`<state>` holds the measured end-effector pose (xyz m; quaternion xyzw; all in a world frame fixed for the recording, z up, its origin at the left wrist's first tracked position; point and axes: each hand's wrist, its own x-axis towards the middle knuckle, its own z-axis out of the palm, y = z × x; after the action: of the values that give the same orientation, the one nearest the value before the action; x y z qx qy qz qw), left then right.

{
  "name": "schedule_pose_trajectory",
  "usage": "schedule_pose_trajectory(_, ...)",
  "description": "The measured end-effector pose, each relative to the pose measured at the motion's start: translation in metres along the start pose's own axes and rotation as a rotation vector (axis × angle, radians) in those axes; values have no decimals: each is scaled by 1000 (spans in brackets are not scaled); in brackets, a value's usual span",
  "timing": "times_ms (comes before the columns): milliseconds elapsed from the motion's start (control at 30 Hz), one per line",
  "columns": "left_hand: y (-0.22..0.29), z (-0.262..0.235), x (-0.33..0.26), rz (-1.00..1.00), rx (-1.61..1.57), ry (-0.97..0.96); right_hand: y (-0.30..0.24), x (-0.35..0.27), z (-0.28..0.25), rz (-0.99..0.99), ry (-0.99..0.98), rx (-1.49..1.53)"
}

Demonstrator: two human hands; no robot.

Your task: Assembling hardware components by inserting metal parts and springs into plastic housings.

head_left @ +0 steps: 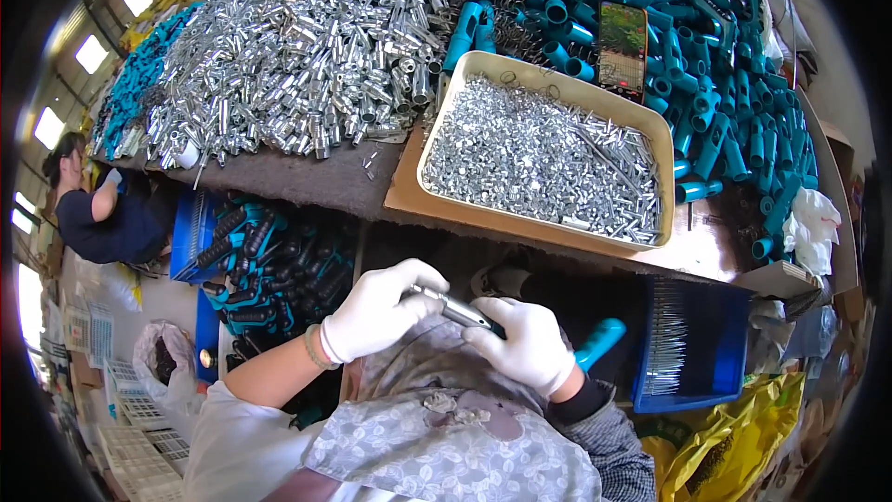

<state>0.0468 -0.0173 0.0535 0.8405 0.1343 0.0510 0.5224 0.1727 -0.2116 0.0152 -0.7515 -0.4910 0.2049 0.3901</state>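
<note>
Both my hands wear white gloves and meet over my lap. Between them lies a slim silver metal tube [455, 308], tilted down to the right, with a dark end at the right fingers. My left hand [376, 310] pinches its upper left end between thumb and fingers. Around its lower right end close the fingers of my right hand [525, 344], which hide part of it. A teal rounded handle-like piece [600, 342] sticks out beyond my right wrist; whether it joins the tube is hidden. Just ahead, a cream tray [548, 227] holds many small silver metal parts.
Silver metal sockets [316, 56] are heaped at the back left, teal tubular parts [711, 121] at the right. A phone [623, 51] stands among them. Blue bins [692, 353] flank my lap, one with long metal rods. A yellow sack [734, 446] sits lower right. A person [107, 214] works at far left.
</note>
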Motion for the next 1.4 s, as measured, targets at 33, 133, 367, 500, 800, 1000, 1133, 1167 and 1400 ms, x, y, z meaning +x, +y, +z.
schedule_pose_trajectory(33,-4,-3,-2,248,72,-55,10,1,-9,29,-160,275)
schedule_pose_trajectory(133,9,-20,7,753,278,-187,16,-7,-8,38,-208,493)
schedule_pose_trajectory(367,11,-21,-4,256,164,-148,6,-5,-3,-66,-23,172)
schedule_pose_trajectory(500,5,-21,0,709,466,29,7,-7,-7,-69,23,124)
schedule_pose_trajectory(800,6,-16,-5,613,425,64,6,-9,-5,-51,15,69)
schedule_pose_trajectory(1000,4,-8,-8,602,352,24,7,-10,-5,-72,16,128)
schedule_pose_trajectory(1133,-4,-8,-3,631,287,150,18,-13,-17,-51,74,316)
schedule_pose_trajectory(1167,-13,-4,-4,507,135,195,18,-17,-15,39,144,508)
schedule_pose_trajectory(1400,-50,-13,-26,318,155,-234,72,-5,-25,54,761,1810)
